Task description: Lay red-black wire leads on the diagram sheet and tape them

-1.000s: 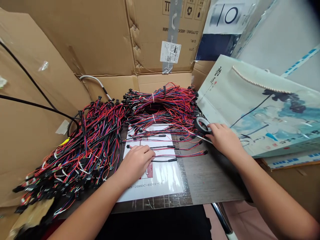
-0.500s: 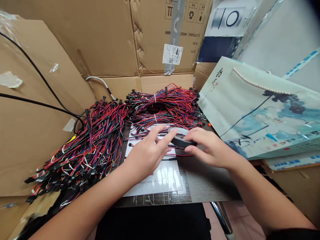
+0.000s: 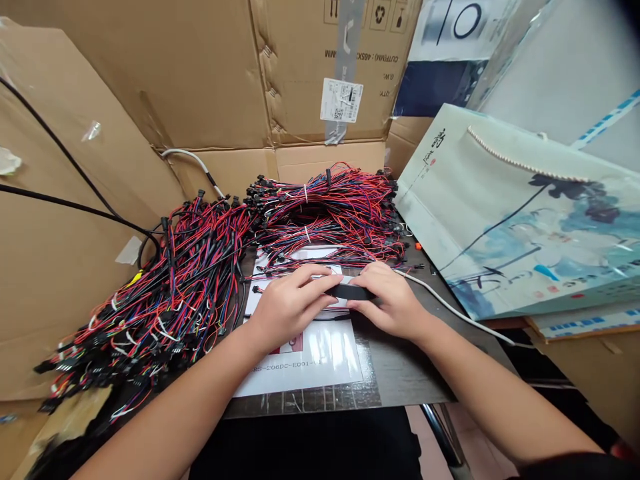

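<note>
Both hands meet over a white laminated sheet (image 3: 320, 363) on the table. My right hand (image 3: 393, 303) grips a black tape roll (image 3: 353, 291), held flat and seen edge-on. My left hand (image 3: 287, 307) has its fingers curled against the left side of the same roll. A few thin black-and-red wire harnesses (image 3: 300, 257) lie across the sheet, partly under the hands. A big heap of red, black and blue wire harnesses (image 3: 175, 287) spreads to the left, and a tied bundle of red wires (image 3: 330, 207) lies behind the hands.
Cardboard boxes (image 3: 210, 73) wall in the back and left. A pale paper gift bag (image 3: 520, 213) with a rope handle leans at the right. A white cable (image 3: 460, 313) runs across the dark table (image 3: 395, 367) toward the right edge.
My right hand took the tape roll from the far right by the bag and brought it to the middle. My left hand lifted off the sheet and closed on the roll.
</note>
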Action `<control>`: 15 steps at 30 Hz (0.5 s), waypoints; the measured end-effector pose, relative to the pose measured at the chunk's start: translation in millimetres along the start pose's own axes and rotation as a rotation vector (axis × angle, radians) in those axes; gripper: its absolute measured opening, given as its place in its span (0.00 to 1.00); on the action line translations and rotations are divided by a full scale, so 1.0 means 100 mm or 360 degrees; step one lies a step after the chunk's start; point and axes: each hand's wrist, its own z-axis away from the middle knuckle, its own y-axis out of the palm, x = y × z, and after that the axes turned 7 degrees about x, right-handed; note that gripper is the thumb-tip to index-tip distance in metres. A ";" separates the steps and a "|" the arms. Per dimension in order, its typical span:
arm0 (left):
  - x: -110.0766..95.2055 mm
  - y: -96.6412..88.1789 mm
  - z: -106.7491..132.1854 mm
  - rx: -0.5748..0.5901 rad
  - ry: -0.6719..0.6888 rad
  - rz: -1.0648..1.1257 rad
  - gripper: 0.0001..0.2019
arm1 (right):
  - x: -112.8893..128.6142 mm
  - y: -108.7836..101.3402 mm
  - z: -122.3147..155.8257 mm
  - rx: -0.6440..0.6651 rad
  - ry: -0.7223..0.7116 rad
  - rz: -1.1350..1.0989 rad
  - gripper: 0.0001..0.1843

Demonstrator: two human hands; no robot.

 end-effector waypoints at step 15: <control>0.05 0.01 0.07 -0.0290 0.0100 0.0004 0.12 | -0.04 0.07 0.02 -0.0061 0.0031 0.0036 0.11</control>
